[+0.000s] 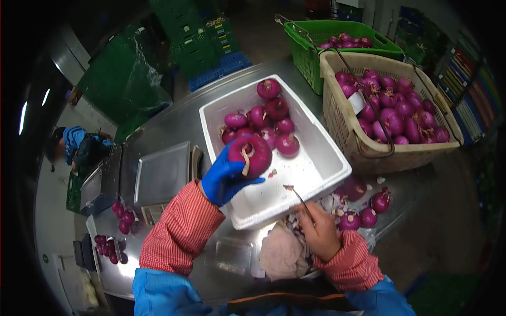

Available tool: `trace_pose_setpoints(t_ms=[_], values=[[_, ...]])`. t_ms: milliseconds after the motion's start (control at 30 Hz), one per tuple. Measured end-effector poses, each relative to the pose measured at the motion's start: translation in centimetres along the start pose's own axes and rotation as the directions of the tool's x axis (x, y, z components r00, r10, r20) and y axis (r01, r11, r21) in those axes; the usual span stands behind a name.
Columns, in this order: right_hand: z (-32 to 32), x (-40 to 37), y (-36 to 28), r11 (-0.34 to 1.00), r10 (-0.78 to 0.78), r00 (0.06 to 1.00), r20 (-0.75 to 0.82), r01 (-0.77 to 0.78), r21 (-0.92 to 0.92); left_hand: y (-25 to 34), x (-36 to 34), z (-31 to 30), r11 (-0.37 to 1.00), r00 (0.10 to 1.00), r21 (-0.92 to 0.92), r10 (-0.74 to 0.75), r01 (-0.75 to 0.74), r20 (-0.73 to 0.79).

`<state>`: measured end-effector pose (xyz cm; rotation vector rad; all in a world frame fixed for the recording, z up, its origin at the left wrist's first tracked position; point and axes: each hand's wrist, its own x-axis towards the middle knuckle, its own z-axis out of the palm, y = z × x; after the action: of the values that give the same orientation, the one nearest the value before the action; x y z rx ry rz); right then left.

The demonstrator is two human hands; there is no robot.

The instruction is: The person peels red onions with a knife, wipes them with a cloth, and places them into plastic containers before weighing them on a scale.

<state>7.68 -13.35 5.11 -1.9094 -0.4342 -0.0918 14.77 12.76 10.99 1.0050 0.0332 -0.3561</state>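
Note:
My left hand [223, 180], in a blue glove, holds a large red onion [257, 155] over the white tub [322, 184]. A pale dried strip hangs down the onion's near side. Closed around the handle of a small knife [300, 197] is my bare right hand [321, 234], near the tub's front right edge. A brownish scrap sits at the knife's tip. Several red onions [287, 145] lie at the tub's far end. Beside my right wrist rest a crumpled pale cloth [284, 252] and loose onion skins [328, 203].
A beige basket [379, 156] full of red onions stands at the right, with a green basket [305, 58] behind it. Unpeeled-looking onions [367, 217] lie on the metal table [216, 231]. A scale [162, 174] stands left of the tub. Another person [79, 145] works at the far left.

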Motion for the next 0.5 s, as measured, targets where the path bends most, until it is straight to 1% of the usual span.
trace_pose_setpoints(t_ms=[33, 67, 100, 167, 200, 267, 333, 367, 400, 500], values=[[-0.7, 0.6, -1.4, 0.996, -0.033, 0.999, 0.004, 0.033, -0.078, -0.8, -1.6, 0.9, 0.998, 1.0, 0.068, 0.01, -0.01, 0.006], [-0.7, 0.7, -1.6, 0.979, -0.149, 0.988, -0.034, 0.142, -0.149, -1.7, -3.0, 0.9, 0.987, 1.0, 0.158, 0.015, -0.015, -0.001], [-0.9, 0.7, -2.2, 0.948, -0.214, 0.976, -0.026, 0.201, -0.247, -2.7, -4.4, 2.1, 0.978, 0.997, 0.196, 0.071, -0.068, -0.006], [-1.3, 0.5, -3.4, 0.849, -0.336, 0.942, 0.015, 0.31, -0.427, -3.2, -6.8, 3.1, 0.992, 0.998, 0.117, -0.054, 0.055, -0.014], [-1.2, 0.4, -3.3, 0.804, -0.402, 0.915, 0.025, 0.366, -0.468, -3.6, -7.6, 3.0, 0.99, 0.996, 0.116, -0.085, 0.082, 0.024], [-1.5, -0.3, -3.5, 0.744, -0.435, 0.895, 0.098, 0.419, -0.52, -4.6, -8.9, 2.7, 0.985, 0.985, 0.112, -0.141, 0.13, 0.1], [-1.6, -0.8, -3.6, 0.672, -0.48, 0.861, 0.17, 0.485, -0.56, -5.7, -9.8, 2.9, 0.964, 0.976, 0.201, -0.196, 0.173, 0.096], [-1.5, -1.1, -3.7, 0.667, -0.482, 0.858, 0.179, 0.491, -0.56, -6.3, -10.2, 3.0, 0.95, 0.97, 0.245, -0.224, 0.196, 0.094], [-1.3, -1.4, -3.7, 0.66, -0.485, 0.854, 0.188, 0.498, -0.562, -6.8, -10.5, 2.9, 0.959, 0.964, 0.234, -0.205, 0.162, 0.171], [-1.1, -2.2, -3.1, 0.657, -0.483, 0.854, 0.191, 0.498, -0.566, -7.8, -11.2, 3.8, 0.932, 0.972, 0.335, -0.193, 0.139, 0.133]])
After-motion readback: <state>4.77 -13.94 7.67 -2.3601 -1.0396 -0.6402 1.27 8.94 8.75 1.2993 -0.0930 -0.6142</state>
